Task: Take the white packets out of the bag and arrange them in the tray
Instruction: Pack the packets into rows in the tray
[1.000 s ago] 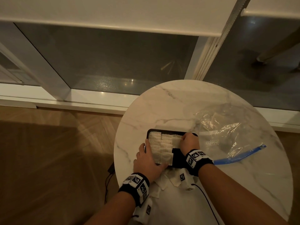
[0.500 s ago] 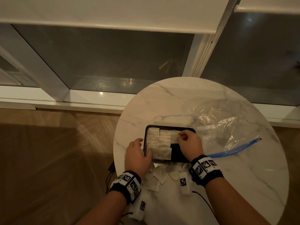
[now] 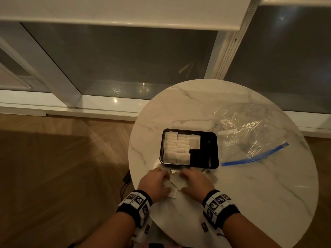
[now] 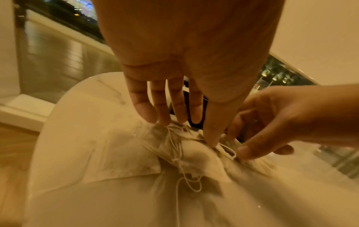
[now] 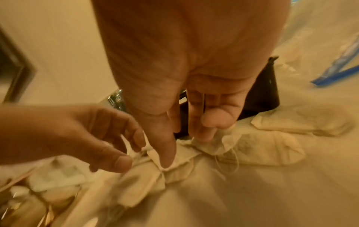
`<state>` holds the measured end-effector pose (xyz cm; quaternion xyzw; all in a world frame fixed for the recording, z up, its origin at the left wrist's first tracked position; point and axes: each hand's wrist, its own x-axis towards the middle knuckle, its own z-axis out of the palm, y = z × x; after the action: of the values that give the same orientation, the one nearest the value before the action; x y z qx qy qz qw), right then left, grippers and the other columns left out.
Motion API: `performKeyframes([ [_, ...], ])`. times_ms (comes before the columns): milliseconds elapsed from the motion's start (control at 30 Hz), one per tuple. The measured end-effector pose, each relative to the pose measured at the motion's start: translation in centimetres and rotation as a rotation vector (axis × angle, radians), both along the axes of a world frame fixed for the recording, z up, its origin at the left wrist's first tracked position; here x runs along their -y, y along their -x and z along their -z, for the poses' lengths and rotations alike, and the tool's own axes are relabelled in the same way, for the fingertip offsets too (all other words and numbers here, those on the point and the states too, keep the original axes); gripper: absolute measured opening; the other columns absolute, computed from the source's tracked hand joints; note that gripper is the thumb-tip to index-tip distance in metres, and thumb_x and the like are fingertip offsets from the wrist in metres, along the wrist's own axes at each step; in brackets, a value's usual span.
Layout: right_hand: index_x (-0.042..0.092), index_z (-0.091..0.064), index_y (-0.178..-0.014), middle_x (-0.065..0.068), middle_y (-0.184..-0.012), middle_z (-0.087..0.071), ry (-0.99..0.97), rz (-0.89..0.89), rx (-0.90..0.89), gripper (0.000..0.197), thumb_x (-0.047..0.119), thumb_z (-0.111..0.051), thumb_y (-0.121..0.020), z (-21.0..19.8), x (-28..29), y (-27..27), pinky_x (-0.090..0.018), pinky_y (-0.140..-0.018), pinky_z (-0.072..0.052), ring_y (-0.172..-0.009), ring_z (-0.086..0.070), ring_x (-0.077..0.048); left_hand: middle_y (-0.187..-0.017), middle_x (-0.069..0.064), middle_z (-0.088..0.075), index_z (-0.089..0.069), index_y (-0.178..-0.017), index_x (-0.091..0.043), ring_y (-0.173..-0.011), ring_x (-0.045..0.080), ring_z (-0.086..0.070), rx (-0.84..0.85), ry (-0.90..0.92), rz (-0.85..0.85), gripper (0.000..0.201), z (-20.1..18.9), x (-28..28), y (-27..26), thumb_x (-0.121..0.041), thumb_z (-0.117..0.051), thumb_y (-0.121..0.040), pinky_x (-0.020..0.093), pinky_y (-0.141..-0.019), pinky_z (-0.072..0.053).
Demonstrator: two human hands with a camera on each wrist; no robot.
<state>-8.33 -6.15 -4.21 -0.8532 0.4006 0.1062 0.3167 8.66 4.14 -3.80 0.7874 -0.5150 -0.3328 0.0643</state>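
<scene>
Both hands are down in the loose pile of white packets (image 3: 174, 183), right at my fingertips. My left hand (image 3: 155, 183) has its fingers spread, tips resting on the heap. My right hand (image 3: 195, 183) pinches a packet edge between thumb and fingers. This looks like the picking step: I'm teasing one packet free, and the strings look tangled, so the next lift wants a clean single. Just beyond my knuckles sits the black tray (image 3: 207, 161), two full rows and one packet starting a third, its right side bare. Farther right lies the clear zip bag (image 3: 250, 136) on the marble table (image 3: 259, 194).
</scene>
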Motion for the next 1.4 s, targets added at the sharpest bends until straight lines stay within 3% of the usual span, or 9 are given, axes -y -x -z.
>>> performKeyframes([
  [133,0.04,-0.048,-0.128,0.006,-0.123,-0.045,0.147,-0.155,-0.041,0.049,0.029,-0.065,-0.084,1.1,-1.0,-0.2,-0.036,-0.077,-0.054,-0.108,-0.058,-0.02,-0.117,0.001,-0.055,-0.06,-0.114,-0.024,-0.107,0.024,-0.056,0.092,-0.043,0.101,0.032,0.7,0.2,0.9,-0.023,-0.064,-0.082,0.038,-0.088,-0.052],
  [367,0.03,-0.057,-0.121,0.002,-0.115,-0.06,0.259,-0.168,0.028,0.031,0.033,-0.05,-0.091,1.2,-1.3,0.0,-0.036,-0.074,-0.049,-0.115,-0.054,-0.022,-0.113,0.003,-0.058,-0.065,-0.111,-0.02,-0.102,0.024,-0.059,0.066,0.0,0.057,0.023,1.3,0.2,0.4,-0.023,-0.06,-0.089,0.038,-0.088,-0.051],
  [533,0.024,-0.07,-0.106,0.006,-0.106,-0.064,0.164,-0.027,0.223,0.021,0.032,-0.054,-0.095,0.1,-1.0,0.7,-0.028,-0.082,-0.049,-0.103,-0.057,-0.014,-0.105,0.003,-0.06,-0.066,-0.101,-0.019,-0.097,0.024,-0.059,0.076,0.041,0.04,0.017,1.6,-0.2,-0.1,-0.025,-0.051,-0.095,0.04,-0.084,-0.051],
  [667,0.025,-0.068,-0.083,0.011,-0.079,-0.067,-0.132,0.331,0.492,0.007,0.025,-0.068,-0.091,-2.2,-0.5,1.2,-0.017,-0.071,-0.051,-0.079,-0.063,-0.005,-0.098,-0.004,-0.061,-0.061,-0.097,-0.024,-0.094,0.018,-0.056,0.105,0.159,-0.01,0.016,1.1,-0.1,-0.2,-0.034,-0.049,-0.096,0.036,-0.078,-0.051],
  [800,0.007,-0.065,-0.093,-0.004,-0.086,-0.074,-0.575,0.747,0.737,0.002,0.007,-0.066,-0.091,-4.8,0.7,1.7,-0.031,-0.066,-0.06,-0.078,-0.073,-0.019,-0.092,-0.013,-0.063,-0.057,-0.1,-0.031,-0.085,0.008,-0.059,-0.08,0.267,-0.19,0.01,-0.1,0.4,-0.7,-0.033,-0.047,-0.099,0.035,-0.077,-0.053],
  [1033,0.01,-0.063,-0.112,-0.008,-0.098,-0.076,-0.611,0.869,0.746,0.017,0.009,-0.061,-0.096,-4.6,3.4,2.2,-0.042,-0.073,-0.06,-0.086,-0.073,-0.027,-0.091,-0.01,-0.068,-0.063,-0.097,-0.03,-0.085,0.005,-0.063,-0.386,0.431,-0.475,0.02,-2.2,1.7,-1.8,-0.017,-0.049,-0.102,0.027,-0.077,-0.054],
  [1133,0.01,-0.065,-0.112,-0.011,-0.097,-0.075,-0.583,0.861,0.726,0.016,0.011,-0.06,-0.097,-4.4,3.8,2.0,-0.047,-0.074,-0.059,-0.079,-0.071,-0.025,-0.092,-0.001,-0.069,-0.069,-0.088,-0.019,-0.086,0.017,-0.062,-0.656,0.398,-0.688,0.031,-2.4,2.8,-2.0,-0.004,-0.044,-0.101,0.037,-0.078,-0.052],
  [1300,0.02,-0.069,-0.104,-0.003,-0.09,-0.069,-0.488,0.689,0.635,0.013,0.015,-0.058,-0.098,-5.0,4.3,1.2,-0.028,-0.062,-0.057,-0.066,-0.062,-0.006,-0.065,0.006,-0.053,-0.064,-0.077,-0.009,-0.052,0.016,-0.045,-1.033,0.233,-0.894,0.033,-3.8,5.1,-1.1,0.001,-0.038,-0.095,0.026,-0.049,-0.038],
  [1400,0.021,-0.069,-0.107,0.011,-0.088,-0.068,-0.433,0.566,0.615,0.017,0.011,-0.063,-0.094,-5.3,4.9,0.5,-0.012,-0.061,-0.049,-0.07,-0.063,0.005,-0.063,0.007,-0.048,-0.063,-0.075,-0.007,-0.049,0.019,-0.041,-0.991,0.177,-0.777,0.023,-4.2,6.9,-0.2,-0.013,-0.049,-0.092,0.024,-0.045,-0.034],
])
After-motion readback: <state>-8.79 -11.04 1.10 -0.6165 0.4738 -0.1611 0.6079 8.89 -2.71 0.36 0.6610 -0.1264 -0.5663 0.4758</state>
